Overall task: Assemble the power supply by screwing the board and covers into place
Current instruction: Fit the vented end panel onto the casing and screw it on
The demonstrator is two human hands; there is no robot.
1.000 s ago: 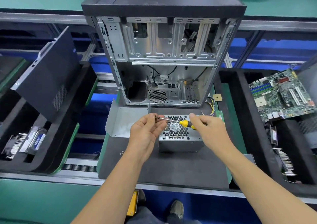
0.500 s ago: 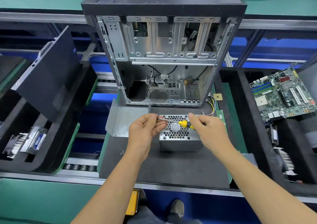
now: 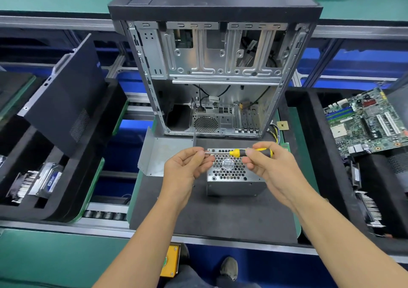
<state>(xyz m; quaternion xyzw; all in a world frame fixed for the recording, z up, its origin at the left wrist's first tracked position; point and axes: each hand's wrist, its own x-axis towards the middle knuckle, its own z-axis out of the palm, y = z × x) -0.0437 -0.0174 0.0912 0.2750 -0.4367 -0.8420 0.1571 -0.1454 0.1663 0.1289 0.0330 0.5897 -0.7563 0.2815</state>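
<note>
Head view: your right hand (image 3: 268, 168) grips the screwdriver (image 3: 242, 152); left hand (image 3: 187, 166) pinches its tip. A screw could drop into the power supply (image 3: 231, 175) grille below.

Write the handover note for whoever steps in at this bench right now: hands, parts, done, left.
Right hand: holds the yellow-and-black screwdriver by its handle, lying level above the power supply.
Left hand: fingertips pinch the shaft's tip; whether a screw is there, I cannot tell.
Power supply sits grille-up on the dark mat, in front of the open computer case. A bent metal cover lies to its left, not fitted.
Done: unclear which screws are in.
Left: drive screws, fit the cover.
</note>
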